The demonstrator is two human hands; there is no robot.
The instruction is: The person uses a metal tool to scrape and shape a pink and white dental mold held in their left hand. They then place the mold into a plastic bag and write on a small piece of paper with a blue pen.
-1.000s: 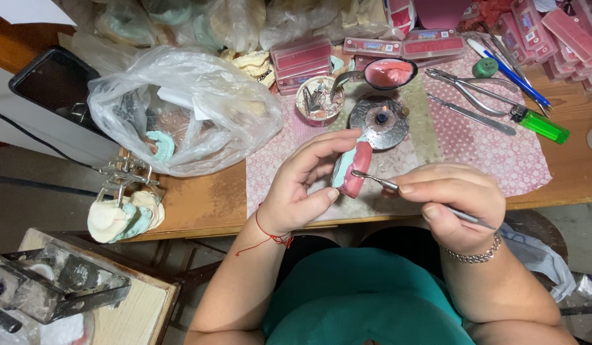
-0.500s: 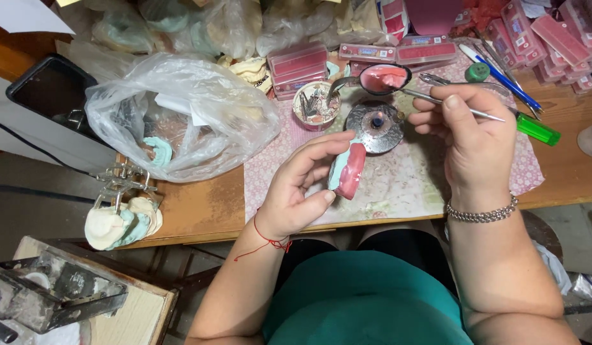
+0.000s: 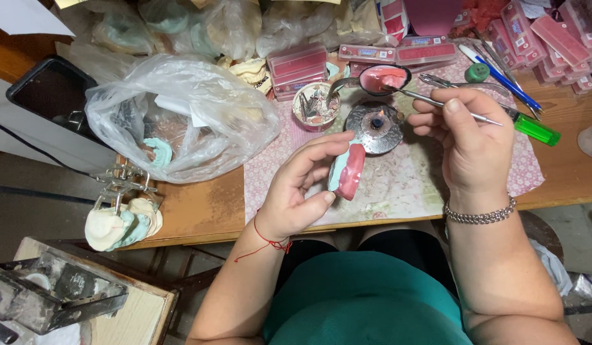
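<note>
Burner (image 3: 375,128) between left hand (image 3: 302,191) gripping model (image 3: 347,171), right hand (image 3: 465,144) gripping probe (image 3: 436,102).

left hand (image 3: 302,191) curled, grip closed | right hand (image 3: 465,144) raised, grip pinched

Pink-and-teal dental cast (image 3: 348,171) upright in fingers, thin metal tool (image 3: 436,102) level
</note>
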